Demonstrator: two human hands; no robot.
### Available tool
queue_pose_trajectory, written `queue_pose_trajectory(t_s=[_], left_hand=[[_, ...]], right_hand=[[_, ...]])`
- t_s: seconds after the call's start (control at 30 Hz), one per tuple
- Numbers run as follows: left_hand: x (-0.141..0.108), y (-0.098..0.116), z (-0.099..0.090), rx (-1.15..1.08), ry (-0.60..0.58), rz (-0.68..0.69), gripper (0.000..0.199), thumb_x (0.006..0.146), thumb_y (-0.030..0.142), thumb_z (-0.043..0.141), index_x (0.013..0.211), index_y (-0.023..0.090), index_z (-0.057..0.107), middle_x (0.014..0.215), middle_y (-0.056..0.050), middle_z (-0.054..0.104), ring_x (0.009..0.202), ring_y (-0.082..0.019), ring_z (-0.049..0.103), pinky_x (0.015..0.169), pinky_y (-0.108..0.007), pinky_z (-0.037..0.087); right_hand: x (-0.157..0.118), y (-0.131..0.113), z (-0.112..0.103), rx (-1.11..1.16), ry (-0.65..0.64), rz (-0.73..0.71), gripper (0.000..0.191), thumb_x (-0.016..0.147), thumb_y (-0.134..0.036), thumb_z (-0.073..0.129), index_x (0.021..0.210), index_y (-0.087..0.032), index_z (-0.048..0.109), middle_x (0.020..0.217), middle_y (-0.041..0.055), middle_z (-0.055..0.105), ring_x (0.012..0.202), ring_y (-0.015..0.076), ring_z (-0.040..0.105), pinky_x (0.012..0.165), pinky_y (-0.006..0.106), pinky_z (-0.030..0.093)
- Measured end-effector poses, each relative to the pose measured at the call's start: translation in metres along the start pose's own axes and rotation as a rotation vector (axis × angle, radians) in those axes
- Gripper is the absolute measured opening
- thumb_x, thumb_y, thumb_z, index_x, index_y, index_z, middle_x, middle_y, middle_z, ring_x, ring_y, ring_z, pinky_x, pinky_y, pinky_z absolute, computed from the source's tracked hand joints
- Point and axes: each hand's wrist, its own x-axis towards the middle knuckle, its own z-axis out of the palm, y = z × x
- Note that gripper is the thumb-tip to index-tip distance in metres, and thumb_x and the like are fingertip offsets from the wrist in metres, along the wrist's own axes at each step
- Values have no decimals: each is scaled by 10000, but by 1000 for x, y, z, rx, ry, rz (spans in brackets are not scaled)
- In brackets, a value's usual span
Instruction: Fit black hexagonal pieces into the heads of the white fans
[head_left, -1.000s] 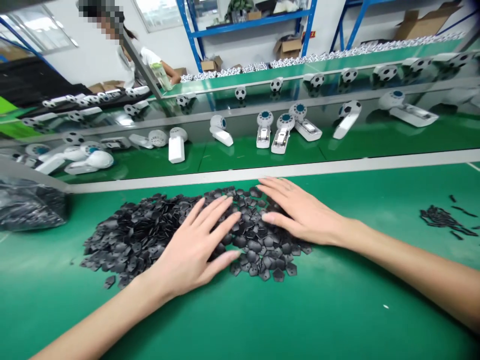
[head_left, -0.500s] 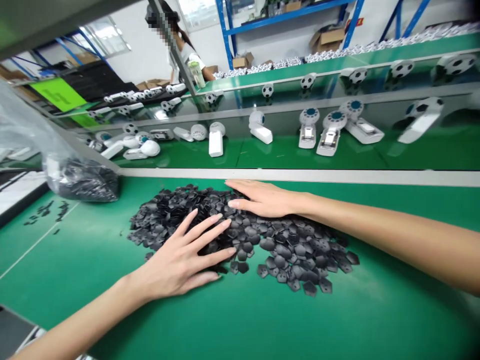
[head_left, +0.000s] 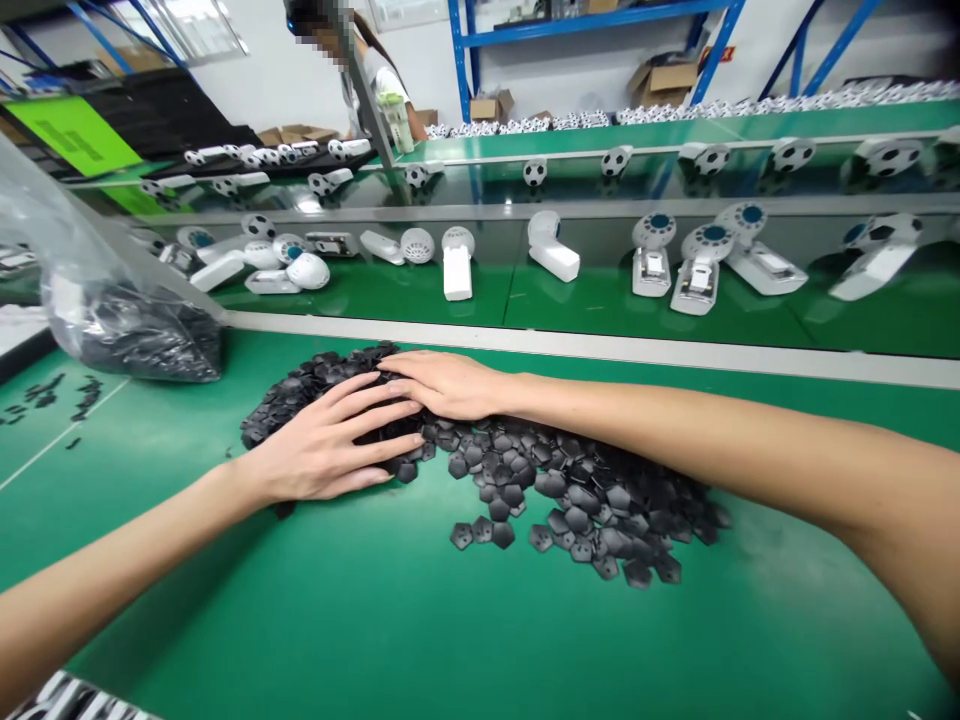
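Black pentagon pieces (head_left: 570, 490) lay heaped on the green belt (head_left: 225, 620), and here were both hands, open and palm-down on the left part of the pile, the right hand (head_left: 450, 385) just beyond the fingers of the left hand (head_left: 322, 450), neither visibly gripping anything. The pieces looked thin, light and fairly stiff, likely to slide across one another, so the loose pieces (head_left: 480, 533) along the near fringe looked easiest to pinch by an edge. A clear bag (head_left: 142, 340) holding more of them sat just left of the heap. Whatever lay under those palms was hidden, and the material was hard to call: rubber or plastic, no telling.
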Motion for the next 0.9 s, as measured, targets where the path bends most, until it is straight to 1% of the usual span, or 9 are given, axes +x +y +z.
queue_pose_trajectory(t_s=[0.13, 0.27, 0.33, 0.4, 0.5, 0.6, 0.67, 0.77, 0.9], left_hand=[[-16, -6, -1, 40, 61, 6, 582, 1096, 442, 561, 1670, 394, 471, 1586, -75, 651, 1568, -292, 523, 1379, -528, 304], [1, 27, -12, 18, 114, -28, 617, 1101, 380, 549, 1703, 343, 421, 1564, -84, 670, 1564, -271, 528, 1395, -532, 275], [24, 54, -18, -23, 72, 20, 559, 1095, 303, 562, 1650, 291, 503, 1616, -63, 625, 1611, -237, 464, 1432, -497, 138], [51, 78, -20, -103, 39, 118, 484, 1113, 365, 535, 1582, 258, 588, 1665, -51, 571, 1621, -237, 447, 1431, -495, 4], [81, 92, -14, -238, 58, 198, 382, 1119, 371, 547, 1444, 237, 696, 1611, -36, 628, 1548, -206, 542, 1431, -458, 9], [85, 81, -4, -353, 157, 169, 242, 1102, 258, 592, 1264, 216, 766, 1401, -29, 781, 1392, -178, 675, 1422, -392, 196], [77, 64, 3, -373, 193, 148, 208, 1090, 218, 610, 1222, 202, 770, 1308, -38, 819, 1318, -176, 716, 1375, -364, 326], [57, 37, 10, -312, 228, 114, 218, 1065, 175, 638, 1241, 201, 764, 1281, -52, 821, 1299, -211, 724, 1268, -387, 477], [37, 11, 13, -199, 291, 45, 256, 1011, 127, 690, 1240, 206, 773, 1226, -73, 828, 1208, -245, 758, 1102, -400, 601]], right_hand=[[23, -2, 4, 16, -12, -33, 445, 1175, -322, 441, 1563, -150, 575, 1686, 139, 535, 1569, 258, 509, 1318, 439, 386], [25, -7, -9, 68, 14, -30, 459, 1185, -408, 455, 1534, -151, 609, 1652, 131, 580, 1533, 241, 550, 1299, 384, 396], [10, -10, -22, 91, 69, -7, 455, 1177, -423, 488, 1520, -160, 628, 1640, 128, 594, 1525, 252, 556, 1298, 395, 388], [-14, -11, -37, 74, 138, 57, 426, 1159, -401, 543, 1491, -160, 658, 1605, 136, 627, 1492, 279, 584, 1278, 434, 406], [-56, -13, -54, 119, 157, 186, 411, 1136, -392, 586, 1449, -150, 697, 1556, 138, 669, 1448, 287, 622, 1250, 432, 437], [-85, -16, -60, 338, 30, 240, 408, 1131, -419, 584, 1441, -187, 714, 1544, 92, 687, 1429, 252, 644, 1224, 381, 474], [-88, -18, -54, 456, 20, 260, 387, 1135, -400, 583, 1436, -199, 720, 1564, 73, 674, 1452, 233, 628, 1245, 365, 460], [-67, -21, -39, 550, 114, 267, 356, 1151, -362, 560, 1405, -188, 740, 1586, 71, 652, 1486, 210, 602, 1295, 348, 406], [-17, -21, -20, 618, 143, 250, 355, 1176, -313, 498, 1305, -149, 785, 1539, 89, 685, 1464, 194, 626, 1293, 305, 409]])
